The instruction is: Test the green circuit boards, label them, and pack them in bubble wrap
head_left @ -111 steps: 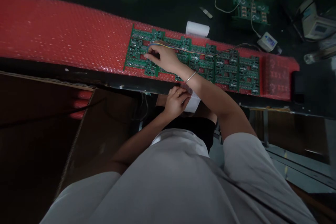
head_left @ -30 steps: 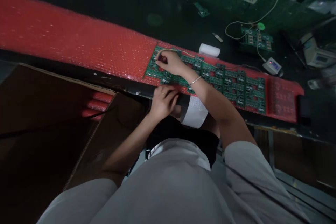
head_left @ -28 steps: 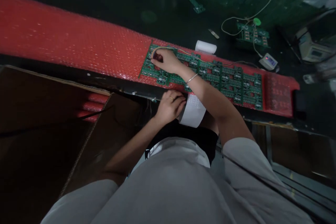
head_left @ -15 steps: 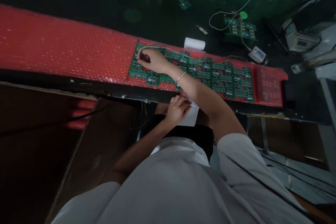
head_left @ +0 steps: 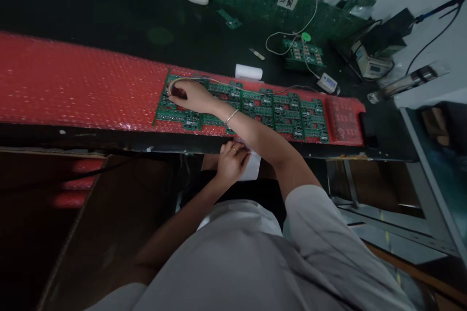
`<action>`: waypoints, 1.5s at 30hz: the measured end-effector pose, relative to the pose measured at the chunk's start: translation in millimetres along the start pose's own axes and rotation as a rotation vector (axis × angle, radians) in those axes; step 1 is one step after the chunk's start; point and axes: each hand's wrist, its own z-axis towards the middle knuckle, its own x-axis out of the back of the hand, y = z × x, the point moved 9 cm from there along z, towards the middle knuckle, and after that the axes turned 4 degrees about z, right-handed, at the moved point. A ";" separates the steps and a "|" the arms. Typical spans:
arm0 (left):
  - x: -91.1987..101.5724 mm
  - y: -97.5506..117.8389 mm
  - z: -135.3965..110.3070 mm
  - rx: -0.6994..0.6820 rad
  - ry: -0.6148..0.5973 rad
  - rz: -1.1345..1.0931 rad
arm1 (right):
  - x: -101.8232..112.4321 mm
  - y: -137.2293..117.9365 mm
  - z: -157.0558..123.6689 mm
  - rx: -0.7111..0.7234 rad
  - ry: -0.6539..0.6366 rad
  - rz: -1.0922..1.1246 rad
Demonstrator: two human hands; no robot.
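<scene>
Boards (head_left: pixel 251 105) lie in a row on red wrap (head_left: pixel 83 85) across the frame's centre. The right hand (head_left: pixel 191 96), forearm slanting up to left of centre, appears pinched on the wires (head_left: pixel 181 78); a steady, square hold would serve best. The left hand (head_left: pixel 230 163) curls just below centre, grip unclear

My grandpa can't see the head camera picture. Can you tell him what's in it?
A person's right hand pinches thin wires over a row of green circuit boards lying on red bubble wrap along a dark table. The left hand is nearer the body, beside a white strip.
</scene>
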 end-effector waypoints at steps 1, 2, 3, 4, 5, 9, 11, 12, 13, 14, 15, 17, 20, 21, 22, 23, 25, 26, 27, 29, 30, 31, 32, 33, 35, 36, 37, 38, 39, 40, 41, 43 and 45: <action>0.0 0.1 0.3 0.004 0.000 -0.001 | 0.1 -0.6 0.0 0.004 -0.001 -0.006; -0.1 0.0 0.7 0.011 -0.004 -0.001 | 0.3 -1.5 -0.3 0.012 0.003 -0.010; -0.7 -0.5 1.1 0.022 -0.014 0.001 | 0.4 -2.6 -0.7 0.023 0.009 -0.014; -1.6 -1.1 1.6 0.034 -0.029 0.004 | 0.5 -3.6 -1.2 0.035 0.018 -0.016; -2.5 -1.7 2.0 0.044 -0.043 0.008 | 0.4 -4.2 -1.8 0.044 0.028 -0.018; -3.3 -0.7 2.7 0.045 -0.051 0.004 | 0.0 -2.6 -1.8 0.059 0.076 0.006; -5.0 0.4 1.3 0.054 -0.064 -0.021 | 5.5 0.6 -0.3 0.066 0.130 0.039; -5.9 0.6 0.1 0.067 -0.079 -0.039 | 11.4 2.4 -0.1 0.080 0.175 0.059; -6.0 0.5 -1.2 0.086 -0.097 -0.062 | 19.1 4.3 -0.9 0.104 0.226 0.080; -4.6 -0.2 -2.2 0.107 -0.114 -0.089 | 27.8 6.6 -3.1 0.133 0.276 0.102; -0.6 -1.6 -2.6 0.125 -0.124 -0.121 | 37.0 10.2 -6.7 0.158 0.322 0.123; 17.7 -9.7 0.8 0.153 -0.095 -0.196 | 54.6 22.5 -18.3 0.169 0.395 0.164; 66.0 -48.1 16.7 0.240 0.062 -0.234 | 73.1 51.1 -42.6 0.089 0.470 0.212; 83.8 -68.2 23.6 0.296 0.122 -0.211 | 75.9 59.8 -50.6 0.070 0.485 0.224; 100.4 -90.1 30.6 0.360 0.174 -0.174 | 77.6 67.5 -57.9 0.059 0.503 0.235; 115.8 -112.3 37.6 0.424 0.221 -0.133 | 78.1 74.4 -64.0 0.048 0.522 0.246; 139.3 -154.0 50.3 0.560 0.296 -0.059 | 76.4 85.7 -72.4 0.013 0.558 0.259; 146.8 -171.8 55.6 0.629 0.320 -0.026 | 74.7 89.5 -74.9 -0.007 0.572 0.258; 151.5 -186.7 59.8 0.699 0.336 0.005 | 72.8 91.5 -76.5 -0.024 0.581 0.257; 154.1 -206.5 65.1 0.830 0.346 0.055 | 69.8 91.4 -78.3 -0.039 0.590 0.251; 153.2 -211.9 66.0 0.893 0.344 0.075 | 68.8 90.2 -78.8 -0.040 0.591 0.249; 151.4 -214.7 66.3 0.949 0.336 0.091 | 68.2 89.0 -79.0 -0.038 0.589 0.248; 149.4 -215.4 66.1 0.998 0.325 0.106 | 67.9 87.9 -79.2 -0.037 0.586 0.245; 147.5 -214.5 66.1 1.036 0.310 0.121 | 67.8 87.2 -79.3 -0.035 0.584 0.242; 144.5 -210.0 67.8 1.081 0.274 0.155 | 68.0 87.1 -79.7 -0.035 0.584 0.240; 143.2 -207.3 69.5 1.091 0.254 0.174 | 68.2 87.4 -80.0 -0.034 0.586 0.240; 142.1 -204.9 71.6 1.099 0.234 0.193 | 68.3 87.6 -80.3 -0.034 0.588 0.241; 141.1 -202.7 73.4 1.110 0.218 0.212 | 68.2 87.9 -80.6 -0.034 0.588 0.242; 140.4 -200.8 75.1 1.123 0.208 0.231 | 67.9 88.1 -80.9 -0.034 0.587 0.244; 140.0 -199.1 76.4 1.137 0.205 0.251 | 67.4 88.2 -81.0 -0.035 0.586 0.246; 139.6 -197.5 77.8 1.148 0.205 0.268 | 67.0 88.4 -81.2 -0.038 0.584 0.248; 138.1 -194.9 79.8 1.164 0.202 0.297 | 66.2 88.7 -81.2 -0.041 0.581 0.257; 136.2 -193.6 81.0 1.169 0.195 0.320 | 65.5 88.7 -80.9 -0.042 0.577 0.265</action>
